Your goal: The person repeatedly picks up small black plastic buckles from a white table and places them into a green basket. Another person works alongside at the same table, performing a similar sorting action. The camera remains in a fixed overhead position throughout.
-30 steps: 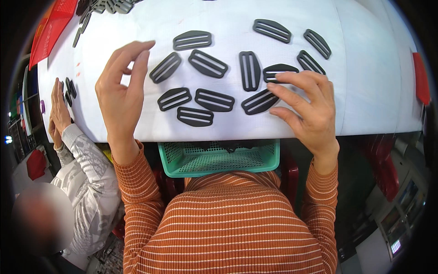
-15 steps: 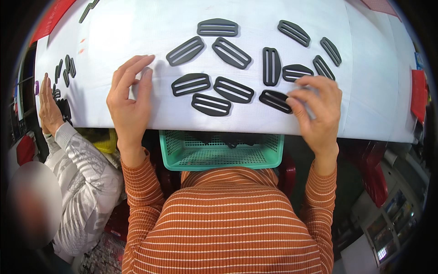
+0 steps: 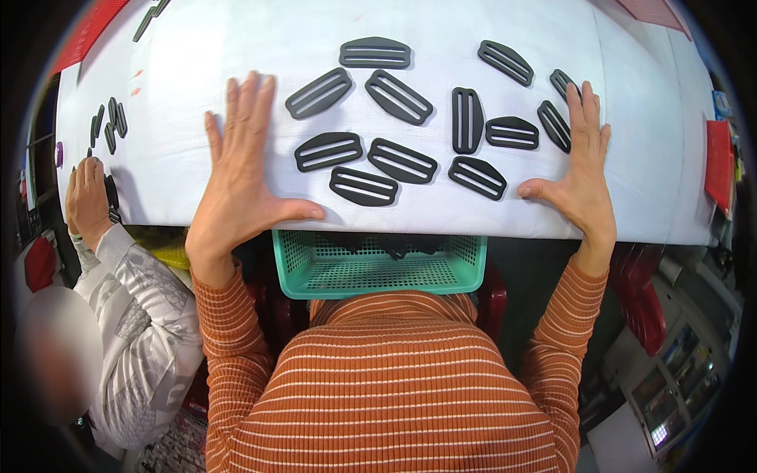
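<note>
Black slide buckles (image 3: 402,160) lie scattered on the white desk (image 3: 197,47) between both hands; left hand (image 3: 240,177) and right hand (image 3: 579,169) rest flat, fingers spread, grasping nothing. Seemingly between pickups; next calls for pinching one buckle

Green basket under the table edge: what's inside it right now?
The green basket shows a few dark pieces near its back wall, partly hidden under the white table edge. Its near part looks empty. The back is covered.
</note>
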Demonstrator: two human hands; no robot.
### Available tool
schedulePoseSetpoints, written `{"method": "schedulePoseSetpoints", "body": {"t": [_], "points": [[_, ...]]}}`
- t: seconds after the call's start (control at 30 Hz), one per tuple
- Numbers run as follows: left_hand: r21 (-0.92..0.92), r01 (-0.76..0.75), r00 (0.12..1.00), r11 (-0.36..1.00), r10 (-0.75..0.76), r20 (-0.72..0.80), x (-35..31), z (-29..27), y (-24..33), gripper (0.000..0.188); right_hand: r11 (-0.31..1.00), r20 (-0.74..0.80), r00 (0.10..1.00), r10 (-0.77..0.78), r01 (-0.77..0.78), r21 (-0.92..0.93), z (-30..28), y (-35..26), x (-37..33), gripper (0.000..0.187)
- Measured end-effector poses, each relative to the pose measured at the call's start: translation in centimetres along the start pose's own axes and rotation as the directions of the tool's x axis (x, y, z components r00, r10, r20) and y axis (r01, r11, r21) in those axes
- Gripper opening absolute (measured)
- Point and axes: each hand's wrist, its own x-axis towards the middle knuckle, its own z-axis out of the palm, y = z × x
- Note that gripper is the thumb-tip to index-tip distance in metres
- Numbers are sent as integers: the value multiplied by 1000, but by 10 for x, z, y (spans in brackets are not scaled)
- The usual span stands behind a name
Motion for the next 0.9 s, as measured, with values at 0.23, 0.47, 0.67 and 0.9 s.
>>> {"method": "schedulePoseSetpoints", "body": {"t": [0.23, 0.47, 0.67, 0.9], "points": [[-39, -89, 994, 995, 91, 67, 31, 2, 19, 165, 987, 84, 985, -153, 149, 53, 7, -16, 25, 151], [-21, -104, 993, 994, 105, 59, 30, 4, 17, 167, 984, 94, 981, -172, 167, 58, 4, -15, 24, 151], [-35, -144, 987, 989, 146, 63, 40, 6, 22, 162, 982, 111, 976, -189, 189, 12, 7, -24, 26, 144], [16, -302, 944, 953, 297, 145, 75, 6, 45, 159, 945, 166, 931, -326, 326, 32, 19, -59, 47, 138]]}}
